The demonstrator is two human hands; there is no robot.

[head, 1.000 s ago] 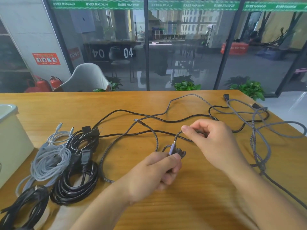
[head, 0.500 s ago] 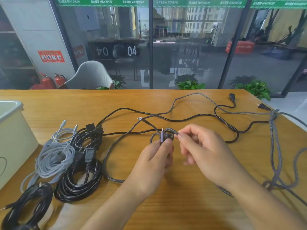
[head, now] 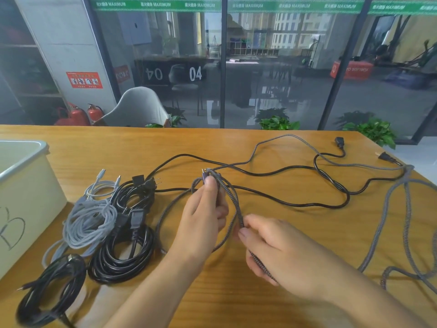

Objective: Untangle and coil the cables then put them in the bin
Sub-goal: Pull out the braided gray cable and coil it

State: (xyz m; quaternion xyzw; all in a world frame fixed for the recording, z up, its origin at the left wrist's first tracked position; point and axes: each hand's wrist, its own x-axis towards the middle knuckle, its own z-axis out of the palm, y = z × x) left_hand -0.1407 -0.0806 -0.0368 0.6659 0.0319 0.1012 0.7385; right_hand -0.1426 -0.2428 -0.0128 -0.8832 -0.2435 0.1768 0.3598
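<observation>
braided cable (head: 236,204): dark grey woven sheath with a fine striped weave, metal-tipped plug at one end; lies on the wooden table (head: 236,304), well right of the bin (head: 26,197), partly lifted into a loop between both hands, its remaining length trailing away from the bin towards the table's far right edge in loose bends

left hand (head: 201,223): fingers curled round the plug end and the top of the loop, thumb pressed on it

right hand (head: 272,249): thumb and forefinger pinch the same cable lower on the loop, the strand passing under the palm

black power cable (head: 283,202): smooth sheath, uncoiled, crossing the braided one, plugs on the side away from the bin

beside the bin: light grey coil (head: 89,221), black coil with plugs (head: 123,256), second black coil (head: 49,292) nearest the table's front edge

bin: pale, open top, handwritten mark on its wall
</observation>
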